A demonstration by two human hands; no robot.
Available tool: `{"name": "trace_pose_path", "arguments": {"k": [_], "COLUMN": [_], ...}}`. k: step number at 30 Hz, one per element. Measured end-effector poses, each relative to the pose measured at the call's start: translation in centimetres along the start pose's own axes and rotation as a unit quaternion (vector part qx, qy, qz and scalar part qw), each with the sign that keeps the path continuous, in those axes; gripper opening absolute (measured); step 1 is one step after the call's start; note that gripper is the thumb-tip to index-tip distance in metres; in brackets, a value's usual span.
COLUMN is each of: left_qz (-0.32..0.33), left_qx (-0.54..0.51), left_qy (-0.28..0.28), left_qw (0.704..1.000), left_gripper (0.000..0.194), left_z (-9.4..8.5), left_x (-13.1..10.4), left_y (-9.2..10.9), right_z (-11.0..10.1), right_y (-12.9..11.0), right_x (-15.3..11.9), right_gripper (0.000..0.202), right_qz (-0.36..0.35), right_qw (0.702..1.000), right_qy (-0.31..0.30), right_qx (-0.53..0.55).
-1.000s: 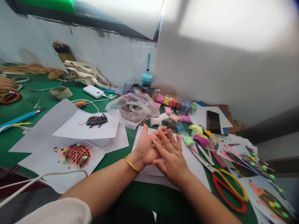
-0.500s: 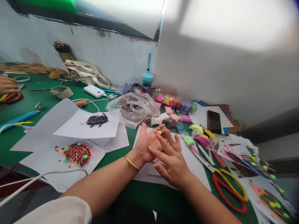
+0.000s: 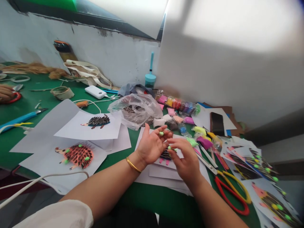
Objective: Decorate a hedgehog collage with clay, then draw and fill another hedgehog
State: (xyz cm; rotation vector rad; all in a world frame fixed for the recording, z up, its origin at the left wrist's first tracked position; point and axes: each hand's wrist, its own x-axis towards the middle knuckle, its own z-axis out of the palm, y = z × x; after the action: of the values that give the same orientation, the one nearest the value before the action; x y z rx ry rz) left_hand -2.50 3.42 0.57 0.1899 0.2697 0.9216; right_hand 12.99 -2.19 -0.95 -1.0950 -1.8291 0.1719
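My left hand (image 3: 152, 145) is palm up above the white paper, fingers stretched out. A small light green clay ball (image 3: 161, 133) rests on its fingers. Close beside it, my right hand (image 3: 186, 160) pinches another green clay ball (image 3: 169, 148) between thumb and forefinger. Under both hands lies a hedgehog picture (image 3: 165, 154) with dark seed spines and pink feet; my hands partly cover it. Whether the pinched ball touches the picture, I cannot tell.
Left lie a red hedgehog picture (image 3: 80, 156) and a dark one (image 3: 98, 121). A plastic bag of seeds (image 3: 136, 110) and clay packets (image 3: 189, 120) stand behind. Scissors (image 3: 234, 193), a phone (image 3: 217, 123) and more hedgehog pictures (image 3: 268, 199) are right. Another person's hand (image 3: 6, 94) is far left.
My right hand has gone from spread fingers over my left palm to a pinch on a green clay ball. More of the hedgehog picture shows. The other person's hand has moved slightly.
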Motion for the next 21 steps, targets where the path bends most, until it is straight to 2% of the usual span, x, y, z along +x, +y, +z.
{"name": "trace_pose_path", "arguments": {"k": [3, 4, 6, 8, 10, 14, 21], "left_qz": [0.07, 0.085, 0.101, 0.105, 0.107, 0.109, 0.098], "left_qx": [0.008, 0.014, 0.023, 0.029, 0.031, 0.034, 0.031], "left_qy": [0.036, 0.057, 0.109, 0.149, 0.172, 0.182, 0.184], "left_qw": [0.997, 0.995, 0.989, 0.983, 0.979, 0.977, 0.978], "left_gripper": [0.064, 0.063, 0.059, 0.057, 0.055, 0.053, 0.052], "left_z": [-0.1, -0.2, -0.5, -0.8, -1.0, -1.2, -1.2], "left_x": [0.5, 0.8, 1.2, 1.4, 1.6, 1.7, 1.7], "left_y": [0.9, 1.1, 1.5, 1.7, 1.7, 1.7, 1.6], "right_z": [-1.0, -1.2, -1.5, -1.6, -1.6, -1.3, -0.8], "right_y": [1.9, 2.5, 3.6, 4.4, 4.8, 5.1, 5.3], "right_x": [0.0, 0.1, 0.1, 0.1, 0.2, 0.1, 0.0], "right_gripper": [0.016, 0.022, 0.029, 0.028, 0.026, 0.021, 0.016], "right_qz": [0.12, 0.156, 0.206, 0.236, 0.241, 0.207, 0.239], "right_qw": [0.991, 0.986, 0.978, 0.972, 0.97, 0.975, 0.958], "right_qy": [0.055, 0.057, 0.03, 0.004, -0.015, -0.074, -0.154], "right_qx": [-0.008, -0.007, 0.002, 0.002, -0.007, -0.017, -0.038]}}
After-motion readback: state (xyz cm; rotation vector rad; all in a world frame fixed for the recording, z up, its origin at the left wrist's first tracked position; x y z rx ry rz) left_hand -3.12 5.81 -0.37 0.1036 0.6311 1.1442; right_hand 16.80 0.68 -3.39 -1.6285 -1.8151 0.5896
